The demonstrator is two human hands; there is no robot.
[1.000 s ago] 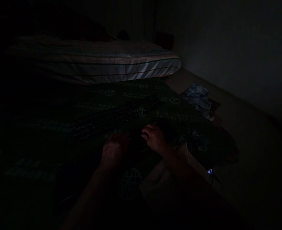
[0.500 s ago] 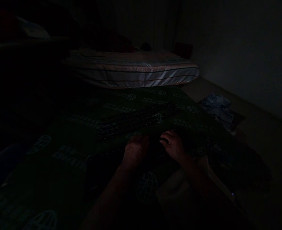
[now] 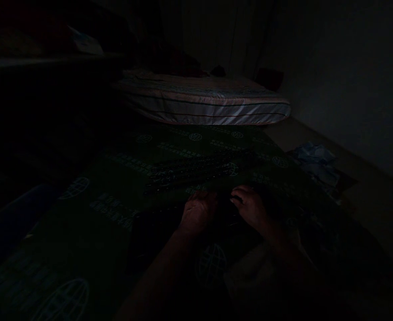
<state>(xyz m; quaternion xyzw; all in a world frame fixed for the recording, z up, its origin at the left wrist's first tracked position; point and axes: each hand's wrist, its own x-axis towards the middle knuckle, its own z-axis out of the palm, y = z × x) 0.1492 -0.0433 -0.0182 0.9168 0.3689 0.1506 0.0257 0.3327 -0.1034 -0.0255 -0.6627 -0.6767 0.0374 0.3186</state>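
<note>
The scene is very dark. A flat black piece [image 3: 149,236], its material unclear, lies on a green sheet [image 3: 106,240] printed with white globes and lettering. My left hand [image 3: 199,210] rests over its upper part, fingers curled down and closed, the tips lost in shadow. To the right, my right hand [image 3: 251,206] has its thumb and fingers drawn together in a pinch at the black piece. Whatever sits between the fingers of either hand is too dark to see. Just beyond the hands lie several long black strips [image 3: 186,171] with small shiny spots.
Behind the green sheet stands a bed or mattress with a striped cover [image 3: 213,107]. Pale crumpled fabric or plastic [image 3: 315,156] lies on the floor at right. A shelf edge [image 3: 49,61] runs along the upper left. Something blue [image 3: 19,214] sits at left.
The whole view has shifted, so everything sits a little further right. Both hands keep nearly the same place and pose on the black piece.
</note>
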